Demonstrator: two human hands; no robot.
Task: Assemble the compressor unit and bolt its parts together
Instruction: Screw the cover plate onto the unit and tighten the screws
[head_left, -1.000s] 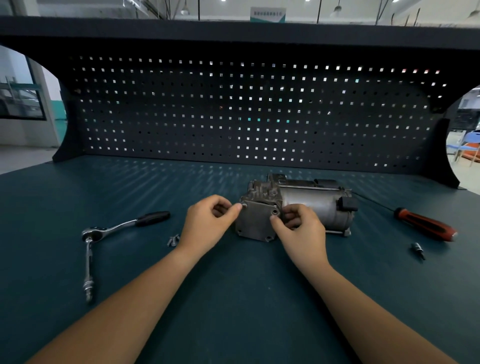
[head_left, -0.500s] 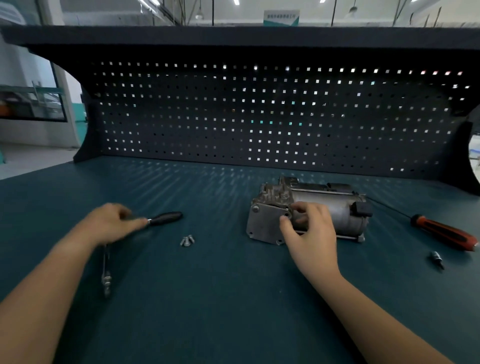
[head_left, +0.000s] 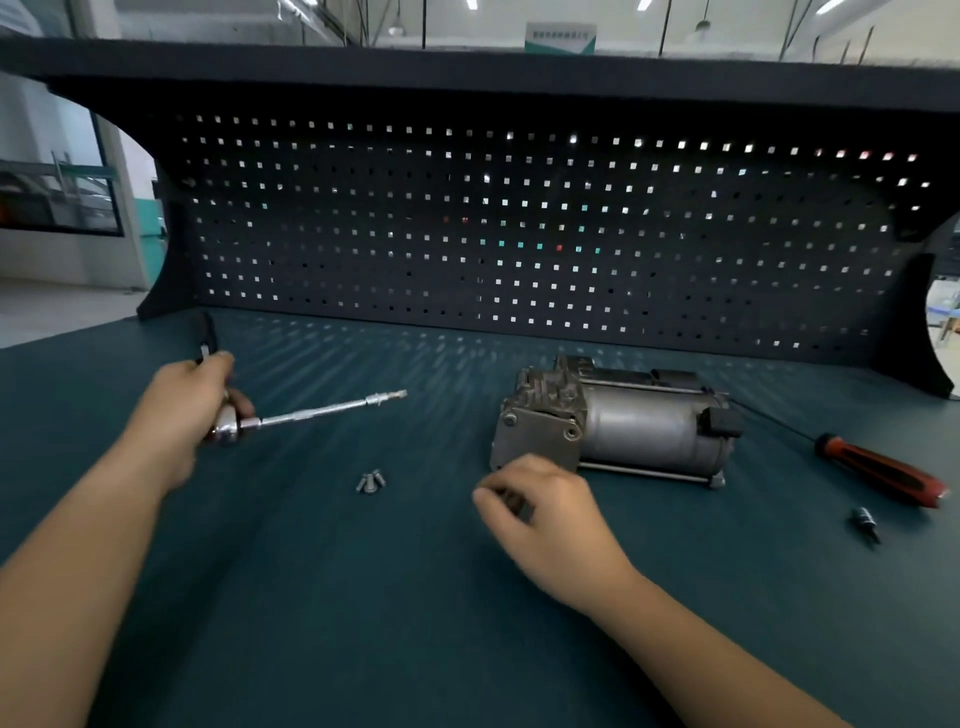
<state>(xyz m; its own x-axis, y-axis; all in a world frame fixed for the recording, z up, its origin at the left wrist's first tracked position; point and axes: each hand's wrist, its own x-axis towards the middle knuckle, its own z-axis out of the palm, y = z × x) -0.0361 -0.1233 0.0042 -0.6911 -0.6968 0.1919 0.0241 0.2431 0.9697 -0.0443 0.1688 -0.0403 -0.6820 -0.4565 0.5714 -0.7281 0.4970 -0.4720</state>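
Left grip (head_left: 192, 410) holds the ratchet wrench (head_left: 311, 413) near its head; right grip (head_left: 545, 512), curled, is near the compressor (head_left: 623, 426).

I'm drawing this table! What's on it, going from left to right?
Left hand gripping a chrome ratchet wrench with a long extension → small loose silver bolts → grey metal compressor unit → red-and-black screwdriver.

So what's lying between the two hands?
A few loose bolts lie on the table between the left hand, which grips the wrench, and the right hand. The head view shows this.
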